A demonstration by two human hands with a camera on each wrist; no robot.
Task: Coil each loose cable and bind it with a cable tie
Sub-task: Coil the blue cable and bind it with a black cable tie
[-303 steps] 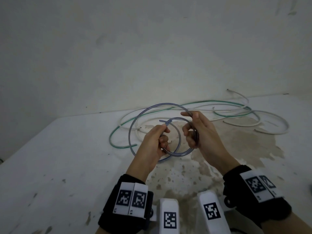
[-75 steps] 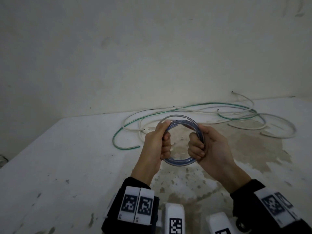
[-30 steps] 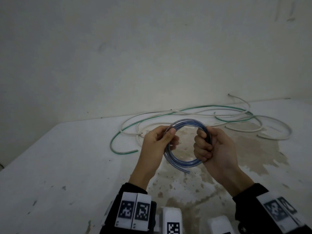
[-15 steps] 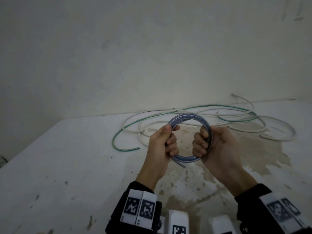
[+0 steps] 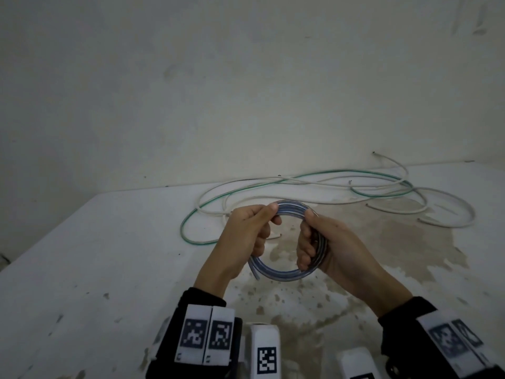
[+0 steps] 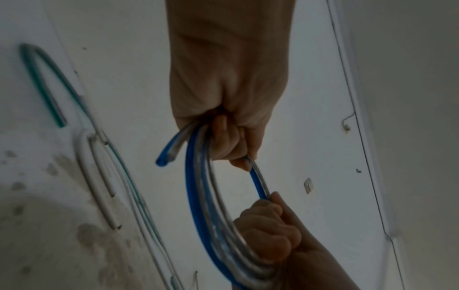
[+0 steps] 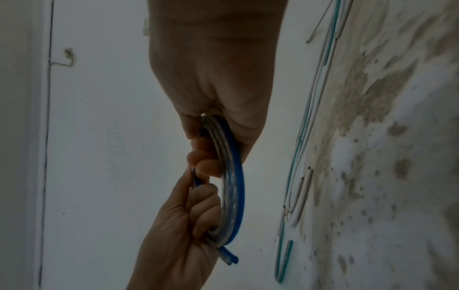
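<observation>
coil: the clear-and-blue cable (image 5: 284, 274) is wound into a tight round ring of several turns, held up above the table (image 5: 95, 255) between both hands, dead centre of the head view
orientation: the ring stands roughly on edge and tilted, its open face toward the person; being a ring, it has no real long axis
loose end: a short cut tail (image 6: 168, 151) sticks out of the left fist at about 7 o'clock on the ring
left hand: left hand (image 5: 246, 236) grips the ring at 9 to 10 o'clock – fingers clenched through the middle, thumb pressed on the top turns near 11
right hand: right hand (image 5: 330, 242) is wrapped round the 3 o'clock side, fingers curled tight over the bundle
other cables: a green cable (image 5: 188, 222) and white cable (image 5: 442, 212) sprawl loose on the table from 10 to 2 o'clock beyond the hands, uncoiled
table: white, with a brown stain (image 5: 396, 242) under and right of the hands
</observation>
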